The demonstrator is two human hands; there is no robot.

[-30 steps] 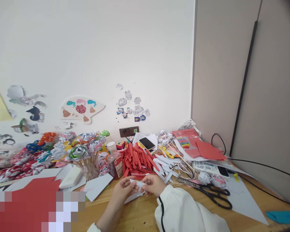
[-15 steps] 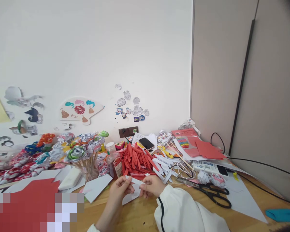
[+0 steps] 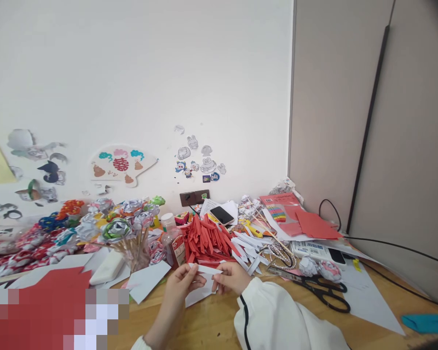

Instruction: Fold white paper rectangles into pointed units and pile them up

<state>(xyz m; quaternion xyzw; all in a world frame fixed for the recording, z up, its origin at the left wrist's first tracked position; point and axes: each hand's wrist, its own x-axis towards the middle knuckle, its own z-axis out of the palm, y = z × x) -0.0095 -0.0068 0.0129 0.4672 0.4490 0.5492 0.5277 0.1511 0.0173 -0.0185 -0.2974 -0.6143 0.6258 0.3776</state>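
Between my two hands is a small piece of white paper [image 3: 206, 270], its upper edge forming a narrow straight band. My left hand [image 3: 184, 282] pinches its left end between thumb and fingers. At the right end, my right hand [image 3: 231, 279] grips it with thumb on top and fingers curled beneath. Another white sheet [image 3: 195, 297] shows under the hands, near the wooden table [image 3: 204, 330]; whether it joins the held piece I cannot tell. Just beyond the hands lie a heap of folded red paper strips [image 3: 206, 243] and a pile of folded white strips [image 3: 248, 250].
Black-handled scissors [image 3: 324, 294] lie to the right, beside a white sheet [image 3: 372, 301]. A bottle of reddish-brown liquid [image 3: 174, 245] stands behind my left hand. Farther left are paper flowers on sticks [image 3: 120, 231] and red paper [image 3: 47, 291]. A phone [image 3: 222, 215] rests at the back.
The paper between my hands has gone from bunched to stretched into a flatter band with a straight top edge. My left hand has shifted slightly left and up; the right has barely moved.
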